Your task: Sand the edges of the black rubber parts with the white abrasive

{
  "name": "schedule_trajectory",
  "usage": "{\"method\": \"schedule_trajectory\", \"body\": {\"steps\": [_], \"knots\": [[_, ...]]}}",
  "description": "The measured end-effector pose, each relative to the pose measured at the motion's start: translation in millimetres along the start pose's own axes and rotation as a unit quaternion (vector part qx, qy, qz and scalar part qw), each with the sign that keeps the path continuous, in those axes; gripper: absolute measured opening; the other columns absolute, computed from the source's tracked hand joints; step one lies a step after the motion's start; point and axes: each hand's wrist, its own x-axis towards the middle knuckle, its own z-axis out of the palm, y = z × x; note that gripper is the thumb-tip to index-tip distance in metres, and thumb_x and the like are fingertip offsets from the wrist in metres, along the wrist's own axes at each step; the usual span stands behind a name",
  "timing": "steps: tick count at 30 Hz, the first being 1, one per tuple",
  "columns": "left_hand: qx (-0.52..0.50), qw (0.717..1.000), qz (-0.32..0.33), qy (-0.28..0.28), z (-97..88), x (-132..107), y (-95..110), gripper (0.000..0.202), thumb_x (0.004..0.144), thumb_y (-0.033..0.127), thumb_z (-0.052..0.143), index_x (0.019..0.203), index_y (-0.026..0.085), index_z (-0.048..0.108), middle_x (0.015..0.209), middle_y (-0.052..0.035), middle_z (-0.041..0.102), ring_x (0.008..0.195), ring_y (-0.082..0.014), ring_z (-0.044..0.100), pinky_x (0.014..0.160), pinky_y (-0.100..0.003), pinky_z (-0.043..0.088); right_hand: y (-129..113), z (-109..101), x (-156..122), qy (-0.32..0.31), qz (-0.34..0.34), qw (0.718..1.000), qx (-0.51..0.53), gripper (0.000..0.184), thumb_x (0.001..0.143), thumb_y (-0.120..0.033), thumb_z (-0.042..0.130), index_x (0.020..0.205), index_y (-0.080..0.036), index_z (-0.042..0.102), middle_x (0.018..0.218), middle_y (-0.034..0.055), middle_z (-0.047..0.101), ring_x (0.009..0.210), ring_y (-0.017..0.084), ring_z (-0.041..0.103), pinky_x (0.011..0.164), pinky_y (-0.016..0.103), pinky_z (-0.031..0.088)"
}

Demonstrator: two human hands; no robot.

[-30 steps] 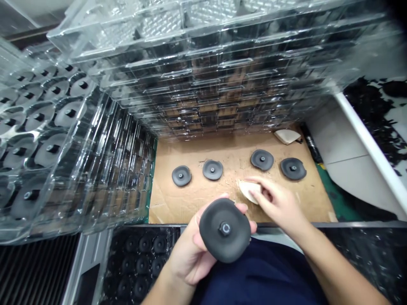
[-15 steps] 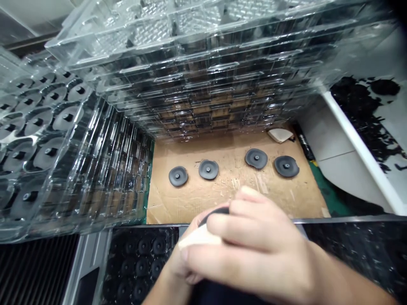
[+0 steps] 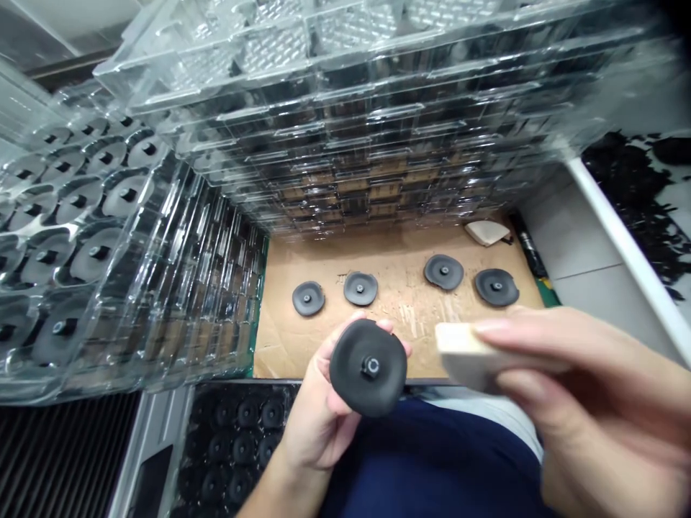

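Observation:
My left hand (image 3: 324, 403) is closed around the edge of a round black plastic disc (image 3: 353, 388), whose short central stem points up at me. To the right, my right hand (image 3: 588, 403) pinches a pale, flat-sided block (image 3: 469, 360) between thumb and fingers. A gap separates the block from the disc. Beyond the hands, several similar discs lie stem up on a cardboard sheet (image 3: 399, 248), among them a left one (image 3: 308, 298) and a far right one (image 3: 497, 287). Another pale wedge-like piece (image 3: 486, 232) rests at the cardboard's back right corner.
Stacked clear plastic trays (image 3: 356, 122) rise behind the cardboard. A second tray stack (image 3: 199, 280) on the left holds discs in its top pockets. At right stands a white bin wall (image 3: 620, 216), with black scraps (image 3: 631, 187) past it. A dark tray of discs (image 3: 232, 446) sits lower left.
My hands have moved apart. The right hand with the pale block has swung away to the right, and the disc in my left hand is now in full view.

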Motion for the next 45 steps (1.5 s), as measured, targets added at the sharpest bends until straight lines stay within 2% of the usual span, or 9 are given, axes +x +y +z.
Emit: {"method": "schedule_trajectory", "body": {"steps": [3, 6, 12, 18, 23, 30, 36, 41, 45], "knots": [[0.018, 0.999, 0.013, 0.027, -4.3, 0, -4, 0.051, 0.049, 0.027, 0.085, 0.098, 0.025, 0.070, 0.103, -0.0020, 0.073, 0.098, -0.0181, 0.065, 0.087, -0.022, 0.049, -3, 8, 11, -0.050, -0.108, 0.992, 0.036, 0.027, 0.088, -0.009, 0.047, 0.105, -0.021, 0.063, 0.093, -0.0001, 0.071, 0.076, 0.014, 0.063, 0.066, 0.027, 0.048], [0.029, 0.998, 0.033, 0.036, -7.9, -3, -4, 0.059, 0.042, 0.027, 0.088, 0.099, 0.027, 0.070, 0.103, -0.0007, 0.073, 0.094, -0.0156, 0.067, 0.080, -0.016, 0.051, -2, 6, 19, -0.142, -0.072, 0.987, -0.007, 0.031, 0.083, -0.001, 0.046, 0.099, -0.019, 0.066, 0.078, -0.0001, 0.068, 0.066, 0.013, 0.060, 0.058, 0.026, 0.045], [0.046, 0.996, 0.048, 0.067, 5.8, -2, -2, 0.058, 0.043, 0.034, 0.087, 0.098, 0.025, 0.070, 0.106, -0.0042, 0.071, 0.095, -0.0205, 0.066, 0.083, -0.024, 0.052, 0, 3, 21, -0.099, -0.082, 0.988, 0.090, 0.032, 0.086, -0.004, 0.048, 0.108, -0.021, 0.063, 0.095, 0.0003, 0.071, 0.083, 0.013, 0.065, 0.072, 0.026, 0.050], [0.041, 0.997, 0.021, 0.068, -2.3, 4, 4, 0.050, 0.056, 0.025, 0.081, 0.104, 0.028, 0.065, 0.109, -0.0005, 0.067, 0.093, -0.0189, 0.065, 0.084, -0.026, 0.051, 62, 22, -11, -0.142, 0.135, 0.980, 0.040, 0.017, 0.088, -0.024, 0.053, 0.094, -0.022, 0.069, 0.091, 0.0030, 0.072, 0.082, 0.016, 0.068, 0.069, 0.026, 0.054], [0.019, 0.999, -0.001, 0.045, -7.8, 6, 1, 0.060, 0.057, 0.023, 0.080, 0.114, 0.024, 0.059, 0.112, -0.0055, 0.065, 0.104, -0.0259, 0.061, 0.093, -0.037, 0.048, 95, 39, -41, -0.155, 0.154, 0.976, -0.010, 0.018, 0.087, -0.025, 0.054, 0.092, -0.019, 0.070, 0.082, 0.0039, 0.072, 0.074, 0.019, 0.067, 0.068, 0.031, 0.053], [0.037, 0.999, -0.002, 0.035, -3.2, 5, -7, 0.053, 0.063, 0.019, 0.076, 0.113, 0.024, 0.061, 0.111, -0.0042, 0.067, 0.096, -0.0189, 0.064, 0.084, -0.025, 0.051, 19, 9, 7, -0.021, 0.080, 0.996, 0.043, 0.023, 0.088, -0.021, 0.053, 0.111, -0.024, 0.059, 0.103, 0.0020, 0.066, 0.086, 0.014, 0.063, 0.070, 0.022, 0.052], [0.023, 1.000, -0.003, 0.010, -9.9, 3, -10, 0.053, 0.053, 0.015, 0.083, 0.102, 0.028, 0.067, 0.103, 0.0012, 0.071, 0.092, -0.0171, 0.066, 0.085, -0.024, 0.050, -16, 18, 21, -0.210, -0.020, 0.972, 0.104, 0.023, 0.087, -0.007, 0.048, 0.100, -0.016, 0.064, 0.084, 0.0012, 0.067, 0.075, 0.010, 0.062, 0.069, 0.019, 0.052], [0.019, 0.999, -0.036, 0.023, -0.6, 3, -8, 0.045, 0.059, 0.026, 0.081, 0.101, 0.021, 0.068, 0.097, -0.0039, 0.072, 0.096, -0.0206, 0.065, 0.091, -0.028, 0.048, -15, 26, 22, -0.083, -0.062, 0.991, 0.087, 0.024, 0.088, -0.009, 0.045, 0.106, -0.008, 0.062, 0.085, 0.0074, 0.068, 0.078, 0.015, 0.061, 0.074, 0.027, 0.052], [-0.023, 0.998, -0.054, 0.008, -2.7, 4, -5, 0.053, 0.041, 0.025, 0.088, 0.092, 0.024, 0.071, 0.092, 0.0006, 0.074, 0.087, -0.0161, 0.068, 0.081, -0.021, 0.051, -13, 10, 13, -0.197, -0.024, 0.974, 0.106, 0.023, 0.085, -0.005, 0.050, 0.099, -0.016, 0.064, 0.083, 0.0000, 0.068, 0.073, 0.008, 0.062, 0.068, 0.016, 0.051]]}}
